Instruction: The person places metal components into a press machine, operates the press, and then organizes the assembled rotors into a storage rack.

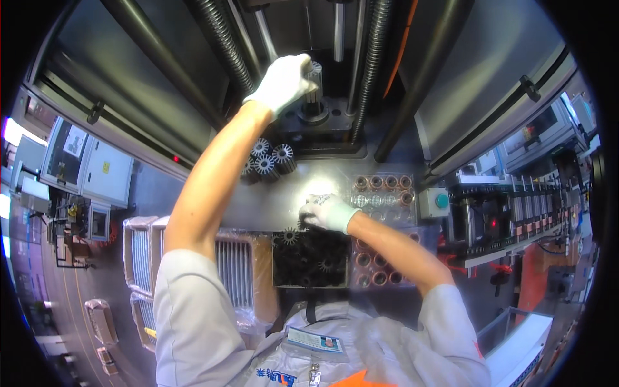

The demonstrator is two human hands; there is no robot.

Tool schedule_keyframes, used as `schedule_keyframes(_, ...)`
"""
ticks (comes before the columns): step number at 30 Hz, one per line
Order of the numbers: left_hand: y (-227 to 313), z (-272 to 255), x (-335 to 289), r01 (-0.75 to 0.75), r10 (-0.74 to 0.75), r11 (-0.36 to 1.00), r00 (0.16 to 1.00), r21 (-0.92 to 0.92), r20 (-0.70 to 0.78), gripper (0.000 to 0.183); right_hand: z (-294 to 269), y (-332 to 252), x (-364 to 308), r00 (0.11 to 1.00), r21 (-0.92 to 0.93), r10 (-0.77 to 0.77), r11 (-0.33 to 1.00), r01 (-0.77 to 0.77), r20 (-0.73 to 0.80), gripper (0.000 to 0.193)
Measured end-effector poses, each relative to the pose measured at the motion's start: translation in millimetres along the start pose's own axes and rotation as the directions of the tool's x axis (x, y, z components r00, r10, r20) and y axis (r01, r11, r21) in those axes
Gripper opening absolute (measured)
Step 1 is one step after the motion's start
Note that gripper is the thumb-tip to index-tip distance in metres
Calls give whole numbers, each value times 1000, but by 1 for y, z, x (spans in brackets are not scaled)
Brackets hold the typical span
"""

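Note:
My left hand (282,82), in a white glove, reaches far forward into the machine. Its fingers and thumb curl around a slotted metal core (314,90) that stands upright above a round fixture base (314,113). Closer to me, my right hand (329,213), gloved too, is closed at the near edge of the metal worktable (322,173). Under its fingers shows part of a dark, toothed core (305,220), mostly hidden by the glove. Several slotted cores (264,162) stand together on the table, left of centre. A black bin (309,285) with more toothed cores lies just below my right hand.
Right of centre, a clear tray (380,198) holds copper-coloured rings, with another ring tray (379,269) nearer me. A box with a green button (442,201) stands beside them. Vertical rods and a ribbed hose (373,71) flank the fixture. Cartons of metal rods (233,264) sit lower left.

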State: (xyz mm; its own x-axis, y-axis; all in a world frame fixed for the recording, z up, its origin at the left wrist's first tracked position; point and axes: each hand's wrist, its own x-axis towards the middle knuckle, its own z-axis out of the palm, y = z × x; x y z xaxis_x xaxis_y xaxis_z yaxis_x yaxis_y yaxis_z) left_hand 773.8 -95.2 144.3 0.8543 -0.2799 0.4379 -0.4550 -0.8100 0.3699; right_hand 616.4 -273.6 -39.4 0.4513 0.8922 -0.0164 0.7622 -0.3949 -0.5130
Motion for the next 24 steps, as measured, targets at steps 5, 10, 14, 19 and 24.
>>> schedule_keyframes(5, 12, 20, -1, 81, -90, 992, 992, 94, 89, 34, -14, 6, -23, 996, -53, -33, 998, 28, -87, 19)
schedule_keyframes(10, -23, 65, -33, 166, -185, 970, 978, 179, 97, 36, -18, 11, -41, 924, 76, -135, 982, 173, -358, 24)
schedule_keyframes(14, 14, 42, -65, 43, -104, 905, 987, 424, 122, 52, -42, 1, -60, 962, 262, 15, 963, 60, -274, 22)
schedule_keyframes(19, 29, -62, -217, 351, -395, 909, 896, 224, 202, 20, -52, 5, -64, 927, 425, 136, 905, 28, -351, 26)
schedule_keyframes(24, -43, -26, -420, 695, -743, 660, 547, 285, 386, 34, -76, -17, -40, 908, 776, 400, 610, -159, -128, 33)
